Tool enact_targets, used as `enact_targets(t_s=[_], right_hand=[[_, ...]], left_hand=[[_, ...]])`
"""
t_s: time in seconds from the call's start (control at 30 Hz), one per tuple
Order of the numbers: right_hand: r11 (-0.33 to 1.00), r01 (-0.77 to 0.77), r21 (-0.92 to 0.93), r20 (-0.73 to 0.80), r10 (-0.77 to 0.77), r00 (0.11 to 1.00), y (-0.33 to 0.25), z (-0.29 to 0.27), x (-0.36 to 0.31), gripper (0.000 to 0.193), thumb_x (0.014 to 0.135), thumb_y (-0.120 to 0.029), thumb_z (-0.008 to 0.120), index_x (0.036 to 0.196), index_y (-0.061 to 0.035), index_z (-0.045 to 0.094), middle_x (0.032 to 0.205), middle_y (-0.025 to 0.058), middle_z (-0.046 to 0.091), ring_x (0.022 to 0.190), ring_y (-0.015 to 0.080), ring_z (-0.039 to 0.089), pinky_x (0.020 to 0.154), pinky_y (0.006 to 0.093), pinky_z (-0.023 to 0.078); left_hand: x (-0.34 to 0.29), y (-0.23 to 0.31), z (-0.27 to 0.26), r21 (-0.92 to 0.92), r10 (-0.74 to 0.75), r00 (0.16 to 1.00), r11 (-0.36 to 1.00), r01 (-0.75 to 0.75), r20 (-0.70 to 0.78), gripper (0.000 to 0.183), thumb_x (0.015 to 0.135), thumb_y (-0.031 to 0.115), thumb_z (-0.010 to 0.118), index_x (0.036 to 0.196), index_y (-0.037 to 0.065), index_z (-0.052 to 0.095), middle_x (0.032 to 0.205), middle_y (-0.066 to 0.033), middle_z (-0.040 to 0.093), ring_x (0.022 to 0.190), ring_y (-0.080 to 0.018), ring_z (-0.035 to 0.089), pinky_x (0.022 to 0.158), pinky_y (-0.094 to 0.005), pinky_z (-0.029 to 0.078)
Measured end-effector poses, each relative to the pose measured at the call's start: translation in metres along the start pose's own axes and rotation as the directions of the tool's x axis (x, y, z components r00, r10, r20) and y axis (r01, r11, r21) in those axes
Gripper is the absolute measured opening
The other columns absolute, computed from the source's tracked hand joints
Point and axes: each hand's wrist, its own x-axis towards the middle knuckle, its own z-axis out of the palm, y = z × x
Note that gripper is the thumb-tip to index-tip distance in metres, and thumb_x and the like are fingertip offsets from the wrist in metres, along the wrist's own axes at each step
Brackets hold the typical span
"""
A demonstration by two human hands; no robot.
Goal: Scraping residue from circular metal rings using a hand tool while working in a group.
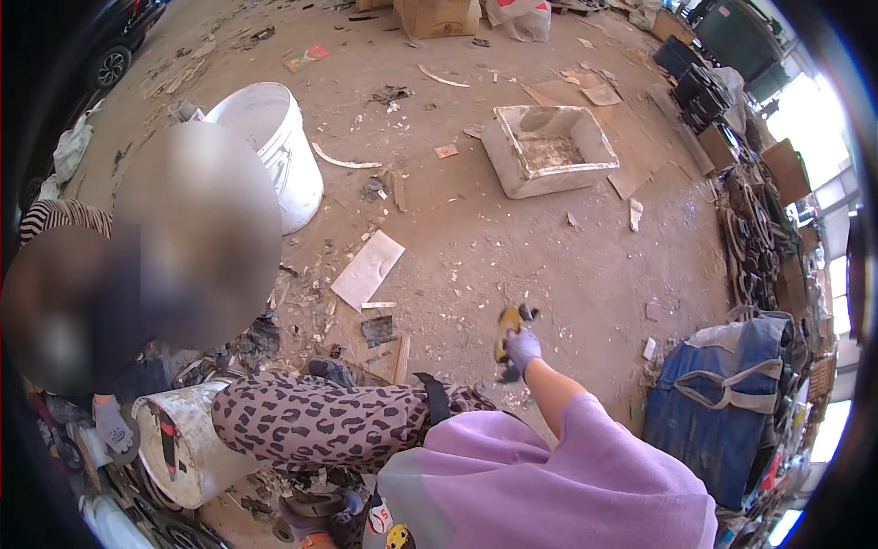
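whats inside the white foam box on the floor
The white foam box lies open, with no lid. Its bottom shows grey dirt and small crumbled bits, nothing larger. The near wall hides the strip of bottom just behind it, so that part cannot be checked.

The right hand (523,348) wears a knitted cloth glove and grips a yellow plastic-looking tool (506,331). The concrete floor (549,247) looks rough, matt and dusty. The white bucket (270,137) is smooth plastic.
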Motion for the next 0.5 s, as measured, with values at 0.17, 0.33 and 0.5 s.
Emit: enact_targets(t_s=[0.17,0.33,0.5], right_hand=[[0.964,0.238,0.117,0.117,-0.251,0.961,-0.130,0.004,-0.030,0.043,0.086,-0.037,0.048,0.101,-0.0006,0.065,0.100,0.0253,0.064,0.097,0.0391,0.061,0.086,0.0457,0.047],[0.933,0.336,0.131,0.183,-0.356,0.916,-0.135,0.001,-0.039,0.044,0.086,-0.038,0.047,0.103,-0.0011,0.064,0.099,0.0252,0.065,0.095,0.0400,0.061,0.086,0.0460,0.047],[0.952,0.299,0.060,0.277,-0.303,0.912,-0.105,0.020,-0.046,0.045,0.087,-0.039,0.046,0.106,-0.0033,0.064,0.097,0.0242,0.066,0.094,0.0396,0.063,0.083,0.0457,0.048]], left_hand=[[-0.014,-0.003,-0.058,0.390,0.377,0.875,0.887,-0.246,-0.304,0.051,0.085,0.057,0.049,0.112,0.014,0.058,0.101,-0.0079,0.065,0.096,-0.0289,0.058,0.090,-0.0499,0.043],[-0.034,-0.006,0.041,-0.277,-0.045,0.956,0.960,-0.039,-0.291,0.043,0.084,0.054,0.053,0.102,0.015,0.058,0.090,-0.0055,0.064,0.084,-0.0259,0.060,0.080,-0.0483,0.046],[-0.048,-0.009,0.083,-0.359,-0.083,0.886,0.928,-0.098,-0.457,0.043,0.084,0.059,0.051,0.082,0.016,0.052,0.074,-0.0045,0.061,0.068,-0.0239,0.057,0.067,-0.0426,0.047]])
